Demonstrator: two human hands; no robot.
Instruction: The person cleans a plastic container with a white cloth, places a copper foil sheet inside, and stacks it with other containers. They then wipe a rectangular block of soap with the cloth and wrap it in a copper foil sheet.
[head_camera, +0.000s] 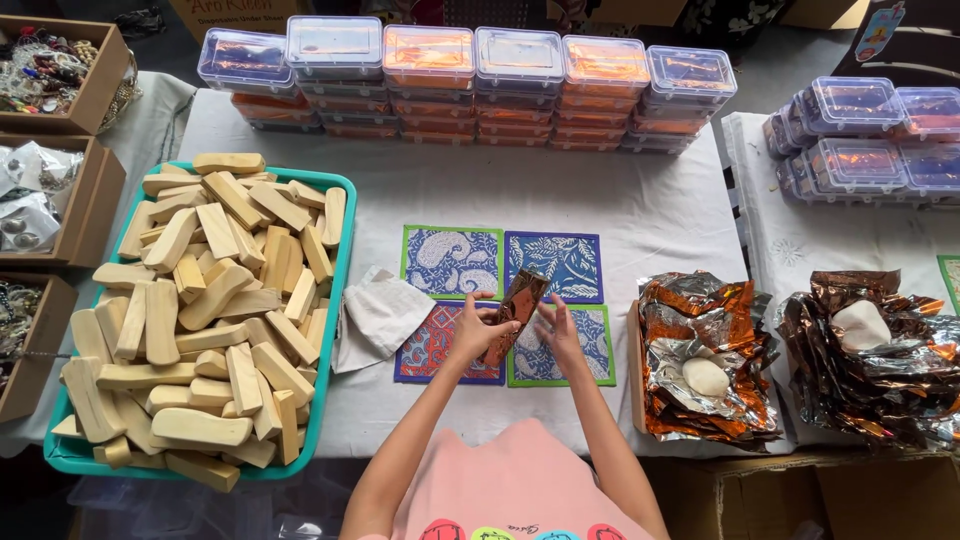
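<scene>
The left hand and the right hand are both clamped on a copper-coloured foil-wrapped bar, which stands tilted between them just above four patterned mats laid in a square on the worktop. The left hand's fingers close on the bar's lower left side; the right hand holds its right edge with fingers spread.

The foil looks thin and crinkly, so a hard pinch could probably tear it or leave the wrap loose at the ends. Because the bar is held at an angle and off the mats, a slip would likely drop it onto them, and a smooth wrapper makes such a slip easier.

A folded white cloth lies just left of the mats, close to the left forearm, and could be dragged by a sweeping elbow. Further left, a teal tray is heaped with pale wooden blocks above its rim; a nudge might spill some. To the right, open stacks of foil sheets weighted by pale stones could shift or crumple if brushed. Stacked clear plastic boxes line the far edge, well apart from the hands.
</scene>
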